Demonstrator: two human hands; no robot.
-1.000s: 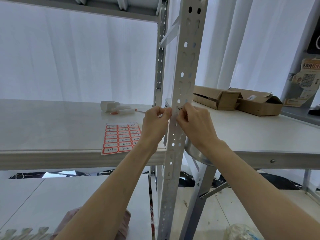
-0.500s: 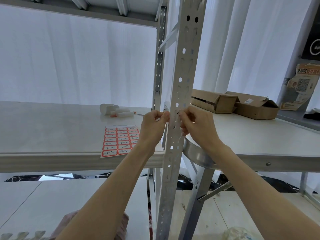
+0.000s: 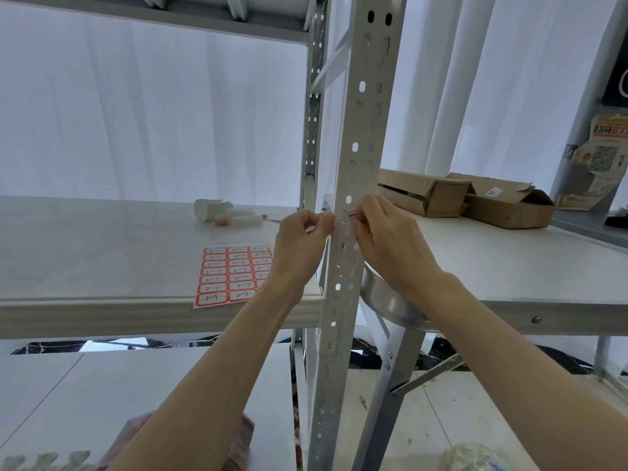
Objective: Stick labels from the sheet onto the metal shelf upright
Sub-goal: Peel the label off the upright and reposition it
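**A:** Label [image 3: 351, 215], where is it right now?

**B:** Stretched across the front face of the upright [image 3: 360, 130], a little above where the shelf board [image 3: 102, 253] meets it. The right hand [image 3: 387, 239] pinches the inked end at the upright's right edge. The left hand [image 3: 302, 239] has its thumb and forefinger curled together at the upright's left edge, apparently on the other end, though that end is hard to make out.

**A:** How should it go on?

**B:** I'd hold it taut and level over a bare stretch between the upright's holes. Then press from the middle outward, so no crease forms. The sheet [image 3: 234, 275] lies left of the upright, handy for the next one.
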